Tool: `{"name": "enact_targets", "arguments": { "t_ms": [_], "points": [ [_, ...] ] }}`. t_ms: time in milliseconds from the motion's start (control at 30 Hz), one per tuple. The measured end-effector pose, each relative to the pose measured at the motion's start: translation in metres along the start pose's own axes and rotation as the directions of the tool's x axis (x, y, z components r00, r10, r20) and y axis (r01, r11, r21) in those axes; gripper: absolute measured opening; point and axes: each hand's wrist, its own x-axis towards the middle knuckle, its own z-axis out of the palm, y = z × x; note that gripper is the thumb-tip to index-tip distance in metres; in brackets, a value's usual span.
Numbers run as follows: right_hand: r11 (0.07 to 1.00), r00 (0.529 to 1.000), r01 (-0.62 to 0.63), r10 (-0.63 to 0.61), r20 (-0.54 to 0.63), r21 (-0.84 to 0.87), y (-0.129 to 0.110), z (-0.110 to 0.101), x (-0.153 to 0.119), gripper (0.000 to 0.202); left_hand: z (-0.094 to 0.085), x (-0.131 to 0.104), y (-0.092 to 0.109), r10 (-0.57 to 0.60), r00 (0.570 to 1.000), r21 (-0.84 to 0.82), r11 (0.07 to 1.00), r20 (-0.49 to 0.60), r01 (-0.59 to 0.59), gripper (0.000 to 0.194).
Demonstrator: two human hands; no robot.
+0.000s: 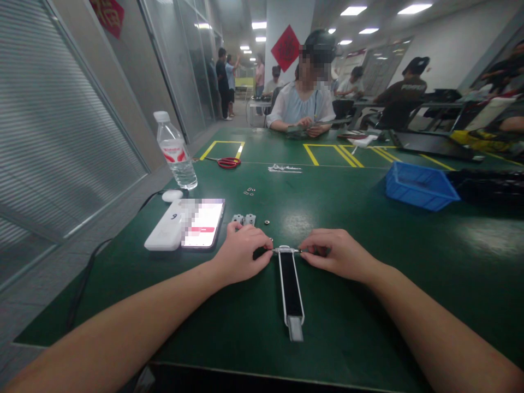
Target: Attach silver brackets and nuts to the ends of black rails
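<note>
A long narrow white-framed piece with a black strip inside (290,286) lies on the green table in front of me. A grey tab (295,329) sticks out of its near end. Across its far end runs a thin metal rod (285,250). My left hand (244,248) pinches the rod's left end between thumb and fingers. On the opposite side, my right hand (341,254) pinches the right end. Small grey metal blocks (249,219) are just beyond my left hand, partly hidden by it. A small round metal part (267,222) lies beside them.
Left on the table are a phone (203,224), a white power bank (164,226), a white case (172,196) and a water bottle (177,153). Farther off are red-handled scissors (228,162), thin white strips (284,168) and a blue bin (421,185). A person (305,103) sits opposite.
</note>
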Motion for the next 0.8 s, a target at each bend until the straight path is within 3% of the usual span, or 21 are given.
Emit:
{"name": "enact_targets", "arguments": {
  "t_ms": [533,800],
  "points": [
    [1.000,1.000,-0.001,0.002,-0.010,0.009,-0.0010,0.0062,0.0016,0.018,-0.0005,0.0010,0.0008,0.000,1.000,-0.022,1.000,0.008,0.000,0.015],
    [0.999,0.998,-0.026,0.028,0.059,-0.033,-0.0042,0.0063,0.0033,0.017,-0.0010,0.0010,0.0021,-0.017,0.999,-0.013,1.000,0.030,0.018,0.014]
  ]
}}
